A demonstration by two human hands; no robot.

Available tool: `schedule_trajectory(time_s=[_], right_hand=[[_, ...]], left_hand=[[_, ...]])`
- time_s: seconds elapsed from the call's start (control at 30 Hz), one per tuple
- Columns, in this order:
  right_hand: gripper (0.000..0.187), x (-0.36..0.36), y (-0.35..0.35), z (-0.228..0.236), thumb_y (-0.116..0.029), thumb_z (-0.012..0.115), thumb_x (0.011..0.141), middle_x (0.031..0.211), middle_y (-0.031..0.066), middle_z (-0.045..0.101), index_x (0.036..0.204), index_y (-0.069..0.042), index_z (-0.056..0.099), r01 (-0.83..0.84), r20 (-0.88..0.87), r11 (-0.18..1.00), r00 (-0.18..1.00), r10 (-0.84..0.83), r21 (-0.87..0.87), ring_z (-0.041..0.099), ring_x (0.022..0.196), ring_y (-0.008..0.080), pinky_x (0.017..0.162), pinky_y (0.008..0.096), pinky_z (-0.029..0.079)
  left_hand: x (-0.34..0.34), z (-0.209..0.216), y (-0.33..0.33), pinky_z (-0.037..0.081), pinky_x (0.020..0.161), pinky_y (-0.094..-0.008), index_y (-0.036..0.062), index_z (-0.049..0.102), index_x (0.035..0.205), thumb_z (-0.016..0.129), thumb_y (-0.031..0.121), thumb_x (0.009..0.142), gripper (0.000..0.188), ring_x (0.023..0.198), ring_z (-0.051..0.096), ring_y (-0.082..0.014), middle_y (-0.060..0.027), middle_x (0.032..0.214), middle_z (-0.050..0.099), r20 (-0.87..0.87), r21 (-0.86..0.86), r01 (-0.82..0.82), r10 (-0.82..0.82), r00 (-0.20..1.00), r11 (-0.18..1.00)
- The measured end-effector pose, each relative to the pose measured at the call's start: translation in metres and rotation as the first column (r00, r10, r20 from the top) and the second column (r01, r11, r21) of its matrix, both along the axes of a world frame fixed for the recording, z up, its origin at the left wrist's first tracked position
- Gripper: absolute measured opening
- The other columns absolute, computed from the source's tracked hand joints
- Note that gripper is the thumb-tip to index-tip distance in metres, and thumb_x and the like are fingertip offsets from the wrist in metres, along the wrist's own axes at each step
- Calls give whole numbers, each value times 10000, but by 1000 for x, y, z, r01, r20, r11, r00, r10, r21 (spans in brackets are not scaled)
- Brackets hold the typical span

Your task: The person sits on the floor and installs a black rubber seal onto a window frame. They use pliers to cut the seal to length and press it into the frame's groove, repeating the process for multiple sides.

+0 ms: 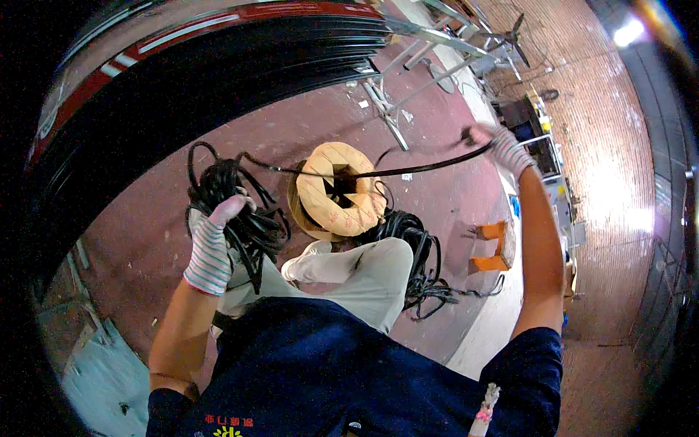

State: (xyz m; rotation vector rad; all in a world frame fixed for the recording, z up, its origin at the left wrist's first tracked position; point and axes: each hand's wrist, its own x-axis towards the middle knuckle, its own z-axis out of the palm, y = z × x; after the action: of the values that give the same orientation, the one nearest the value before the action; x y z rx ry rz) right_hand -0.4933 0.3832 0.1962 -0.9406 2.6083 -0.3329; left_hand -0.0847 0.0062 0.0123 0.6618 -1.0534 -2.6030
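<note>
Cable (429,166), black, runs taut from the coil (237,211) across the wooden spool (341,191) to the right hand (486,135). Head view: left hand (218,218), gloved, is closed around the coil's loops at knee level. Right hand, gloved, is raised and clenched on the cable end. More cable (415,255) lies piled on the red floor (437,204) beside an orange stool (492,246).

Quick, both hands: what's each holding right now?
Left hand: closed on the cable coil.
Right hand: closed on the cable strand, pulled taut.
</note>
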Motion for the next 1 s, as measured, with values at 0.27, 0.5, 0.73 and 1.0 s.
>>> schedule_trajectory(time_s=[0.27, 0.5, 0.73, 1.0], right_hand=[[205, -87, -38, -174, -201, 552, 883, 792, 122, 654, 964, -34, 639, 261, -385, 917, 913, -134, 300, 611, 714, 246, 669, 371, 486], [119, -114, -145, -112, -133, 493, 899, 762, 38, 528, 869, -60, 581, 236, 225, -7, 917, -330, -972, 504, 670, 150, 651, 293, 464], [250, -37, -117, -101, -121, 612, 815, 853, 118, 642, 1059, -69, 629, 62, -277, 869, 934, -223, -490, 597, 710, 174, 647, 307, 480], [258, 189, -186, -139, -260, 611, 857, 814, 176, 643, 1003, -48, 632, -701, -40, 713, 713, 700, -27, 621, 786, 381, 704, 421, 504]], left_hand=[[-8, 5, -14, 547, 733, -330, 59, 636, 905, 700, 219, 814, 196, 784, 641, -171, -45, 852, 662, 37, -18, -6, 7, 999, 1000], [-4, 3, -15, 531, 745, -321, 54, 655, 1018, 742, 260, 777, 329, 811, 644, -183, -51, 879, 668, 199, -21, -27, 30, 979, 999], [-17, -14, -9, 517, 739, -329, 51, 651, 995, 744, 292, 767, 344, 803, 636, -164, -51, 866, 670, 173, 68, 72, -83, 981, 995], [-37, -33, 9, 523, 846, -355, 43, 563, 1186, 686, 170, 803, 422, 920, 625, -185, -61, 1065, 633, -15, -66, 323, -325, 946, 944]])
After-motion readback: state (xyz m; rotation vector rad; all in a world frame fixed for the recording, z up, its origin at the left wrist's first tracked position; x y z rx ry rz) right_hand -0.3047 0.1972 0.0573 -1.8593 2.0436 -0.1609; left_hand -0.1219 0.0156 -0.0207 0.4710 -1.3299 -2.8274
